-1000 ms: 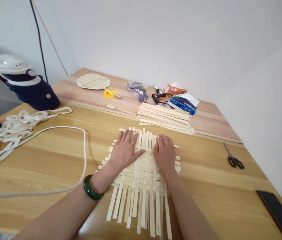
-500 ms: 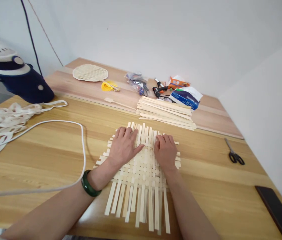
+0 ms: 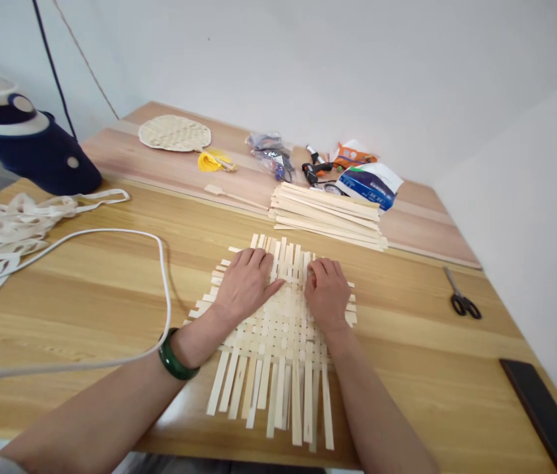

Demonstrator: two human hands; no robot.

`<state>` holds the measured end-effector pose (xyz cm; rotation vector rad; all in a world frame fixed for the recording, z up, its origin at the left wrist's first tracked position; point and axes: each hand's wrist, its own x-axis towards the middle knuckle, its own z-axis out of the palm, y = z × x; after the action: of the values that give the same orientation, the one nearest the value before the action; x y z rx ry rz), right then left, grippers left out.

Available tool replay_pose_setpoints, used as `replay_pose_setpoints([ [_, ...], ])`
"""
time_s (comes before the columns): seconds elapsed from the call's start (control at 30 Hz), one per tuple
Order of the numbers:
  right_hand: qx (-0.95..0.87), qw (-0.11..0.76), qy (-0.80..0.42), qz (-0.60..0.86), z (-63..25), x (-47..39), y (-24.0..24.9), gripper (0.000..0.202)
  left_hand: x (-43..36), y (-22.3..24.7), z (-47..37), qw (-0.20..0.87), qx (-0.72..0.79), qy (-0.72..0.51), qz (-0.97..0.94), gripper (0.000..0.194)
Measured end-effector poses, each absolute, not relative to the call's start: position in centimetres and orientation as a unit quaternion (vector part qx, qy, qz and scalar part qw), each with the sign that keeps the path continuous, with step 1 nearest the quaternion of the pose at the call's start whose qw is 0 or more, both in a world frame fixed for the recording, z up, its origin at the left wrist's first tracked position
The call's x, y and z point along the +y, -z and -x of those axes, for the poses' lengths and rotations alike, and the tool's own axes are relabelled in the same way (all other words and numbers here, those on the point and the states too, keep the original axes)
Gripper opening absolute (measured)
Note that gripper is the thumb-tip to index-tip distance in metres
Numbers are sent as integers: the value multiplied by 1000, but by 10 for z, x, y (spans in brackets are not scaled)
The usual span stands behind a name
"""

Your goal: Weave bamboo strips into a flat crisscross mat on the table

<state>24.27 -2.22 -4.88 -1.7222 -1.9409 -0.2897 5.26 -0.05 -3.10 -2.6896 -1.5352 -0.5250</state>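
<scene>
A mat of interlaced pale wooden strips [image 3: 273,329] lies flat on the wooden table, with loose strip ends sticking out on all sides. My left hand [image 3: 243,283] rests on the mat's upper left part, fingers stretched forward and thumb out to the side. On the upper right part sits my right hand [image 3: 326,289], its fingers curled down onto the strips. What the right fingertips pinch, if anything, is hidden beneath the hand. A dark green bangle [image 3: 176,355] circles my left wrist.
Behind the mat lies a stack of loose strips [image 3: 328,216]. Farther back are a woven fan [image 3: 174,133], a glue gun [image 3: 315,171] and a blue tissue pack [image 3: 370,186]. Scissors [image 3: 463,304] lie right. A white cable [image 3: 162,263] and a heap of white tape [image 3: 26,220] are left.
The camera view has shifted slightly, so the scene sits a little higher in the picture. Both hands stay nearly in the same place on the mat.
</scene>
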Motion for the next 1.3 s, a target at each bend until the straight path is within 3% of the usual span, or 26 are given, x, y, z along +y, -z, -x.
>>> replay_pose_setpoints([
  [0.63,-718,227,137,644,-238,-24,47,21,-3,33,-53,37,-485,169,857,35],
  [0.83,-646,295,76,700,-261,-29,20,29,-7,25,-48,21,-474,178,862,34],
  [0.97,-612,254,23,748,-293,-38,15,25,-24,19,-47,5,-453,188,871,48],
  [1.17,-672,219,-39,706,-306,-46,29,25,-41,34,-48,-13,-455,155,877,69],
  [1.3,-704,198,-56,679,-303,-38,28,18,-40,43,-45,-27,-467,129,875,70],
])
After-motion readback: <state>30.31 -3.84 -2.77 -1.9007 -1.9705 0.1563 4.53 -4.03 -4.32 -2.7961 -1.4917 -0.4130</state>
